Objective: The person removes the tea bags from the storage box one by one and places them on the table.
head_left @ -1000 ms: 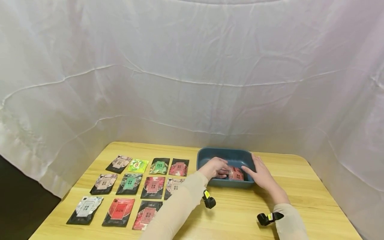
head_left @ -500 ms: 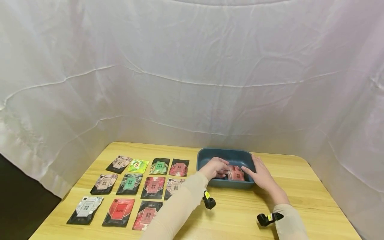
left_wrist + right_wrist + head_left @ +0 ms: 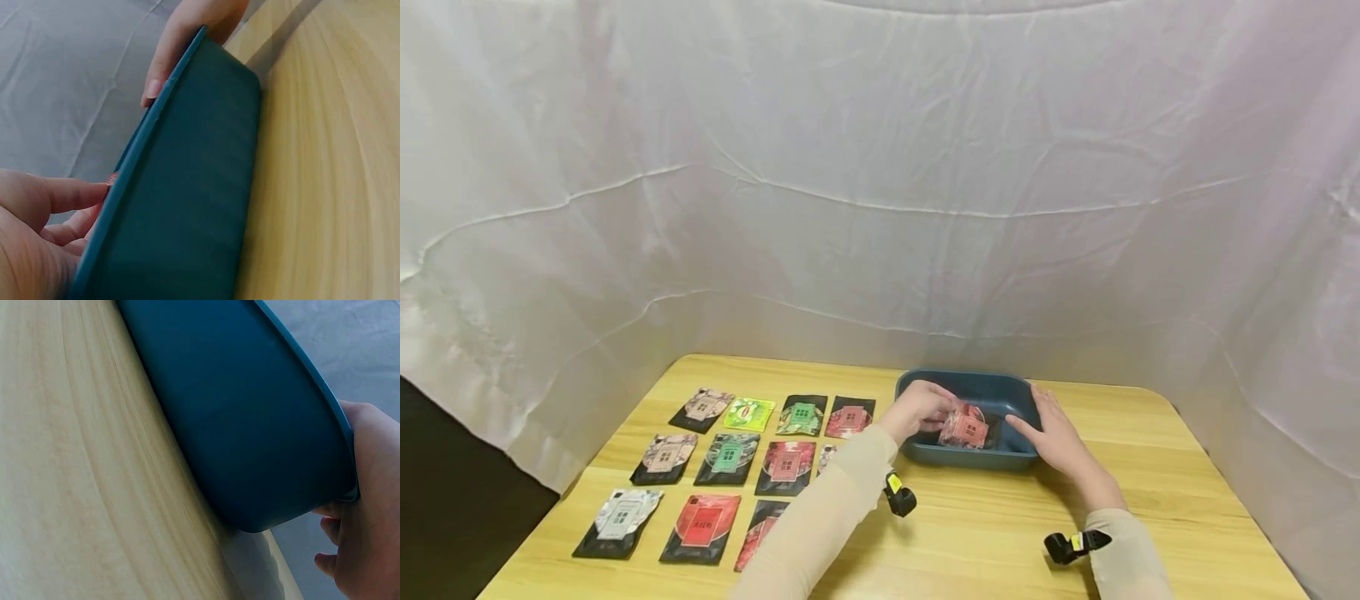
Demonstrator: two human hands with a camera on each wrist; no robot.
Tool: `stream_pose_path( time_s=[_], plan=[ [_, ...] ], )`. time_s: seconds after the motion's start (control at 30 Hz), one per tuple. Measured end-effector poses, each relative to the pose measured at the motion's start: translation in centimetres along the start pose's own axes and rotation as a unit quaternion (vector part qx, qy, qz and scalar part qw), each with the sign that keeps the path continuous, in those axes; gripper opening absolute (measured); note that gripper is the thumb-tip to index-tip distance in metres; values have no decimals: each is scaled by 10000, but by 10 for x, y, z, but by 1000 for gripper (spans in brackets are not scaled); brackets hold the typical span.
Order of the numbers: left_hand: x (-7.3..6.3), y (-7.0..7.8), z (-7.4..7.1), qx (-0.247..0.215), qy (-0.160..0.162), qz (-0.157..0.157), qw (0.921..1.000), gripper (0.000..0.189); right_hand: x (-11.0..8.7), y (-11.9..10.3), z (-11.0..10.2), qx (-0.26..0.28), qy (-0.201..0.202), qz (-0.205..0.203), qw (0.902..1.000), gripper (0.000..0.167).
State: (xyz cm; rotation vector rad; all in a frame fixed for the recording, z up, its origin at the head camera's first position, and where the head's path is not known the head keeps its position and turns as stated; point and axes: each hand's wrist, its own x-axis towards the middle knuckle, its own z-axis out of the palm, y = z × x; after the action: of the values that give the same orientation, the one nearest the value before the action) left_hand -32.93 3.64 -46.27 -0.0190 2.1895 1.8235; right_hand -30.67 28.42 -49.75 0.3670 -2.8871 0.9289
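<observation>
In the head view a blue plastic bin stands at the back right of the table. My left hand reaches over its left side and pinches a red tea sachet inside it. A dark strip beside that sachet may be another one; I cannot tell. My right hand grips the bin's right side, thumb over the rim and fingers along the outside. From the left wrist, the bin wall hides most of the sachet, and only a red edge shows at my fingertips. The right wrist view has my right hand at the bin's corner.
Several tea sachets lie in rows on the left of the wooden table, among them a yellow-green one and a red one. My left sleeve covers part of the nearest ones. A pale curtain hangs behind the table.
My left hand has shifted left and slightly up, and the red tea sachet has moved left with it inside the bin. The right hand has stayed on the bin's side.
</observation>
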Motion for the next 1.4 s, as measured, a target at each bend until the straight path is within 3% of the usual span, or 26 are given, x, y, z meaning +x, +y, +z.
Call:
stream_pose_path(
  time_s=[0.53,0.73,1.03,1.23,1.4],
  plan=[
    [-15,11,-43,-402,-171,386,9983,22,2,3,3,38,69,-29,10000,92],
    [-28,18,-59,-547,-305,528,9966,24,1,4,2,32,7,17,10000,93],
    [-50,20,-85,-414,-430,595,9964,24,2,6,3,14,-7,45,10000,93],
    [-62,16,-99,-486,-774,567,9942,20,0,4,2,26,-11,43,10000,93],
    [-73,11,-114,-116,-950,544,9939,16,0,4,1,32,-19,53,10000,93]
  ],
)
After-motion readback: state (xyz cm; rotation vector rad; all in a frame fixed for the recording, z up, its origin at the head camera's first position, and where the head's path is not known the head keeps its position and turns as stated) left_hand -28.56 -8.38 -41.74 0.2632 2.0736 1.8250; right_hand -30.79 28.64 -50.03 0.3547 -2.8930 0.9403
